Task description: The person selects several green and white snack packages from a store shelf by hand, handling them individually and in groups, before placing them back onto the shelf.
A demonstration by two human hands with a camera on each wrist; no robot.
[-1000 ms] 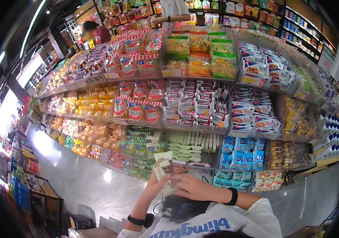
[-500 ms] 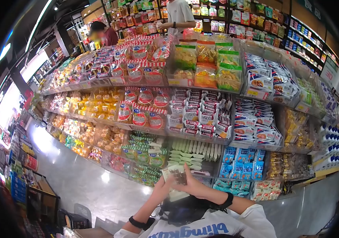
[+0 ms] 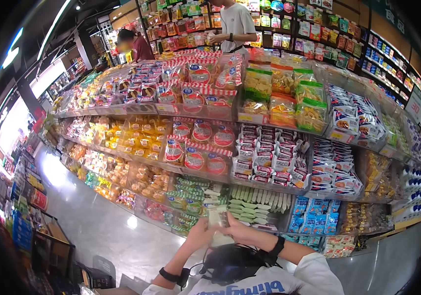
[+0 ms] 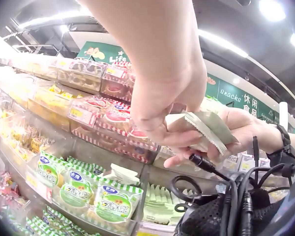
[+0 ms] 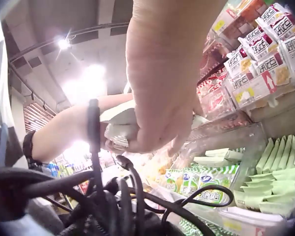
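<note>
In front of the chest, both hands hold pale green snack packets (image 3: 218, 219), which appear to be stacked together. My left hand (image 3: 200, 236) grips them from the left, and my right hand (image 3: 237, 231) grips from the right with its thumb along the edge. The left wrist view shows the packets' crimped ends (image 4: 209, 130) poking out between the curled fingers of the two hands. From the right wrist, a packet's serrated end (image 5: 118, 135) shows beside the right hand, whose palm hides the rest. Similar pale green packets (image 3: 254, 204) fill a bin just beyond the hands.
Tiered clear bins of wrapped snacks curve across the front, with red-and-white packs (image 3: 205, 155) and blue packs (image 3: 313, 216) among them. Black cables (image 4: 231, 191) and a dark bag hang at the chest. Two people (image 3: 237, 24) stand behind the display.
The packets have been turned over in the hands: a printed front, then a darker brown face, now a paler side shows. The head view has tilted upward, so the shelves sit lower and further right.
</note>
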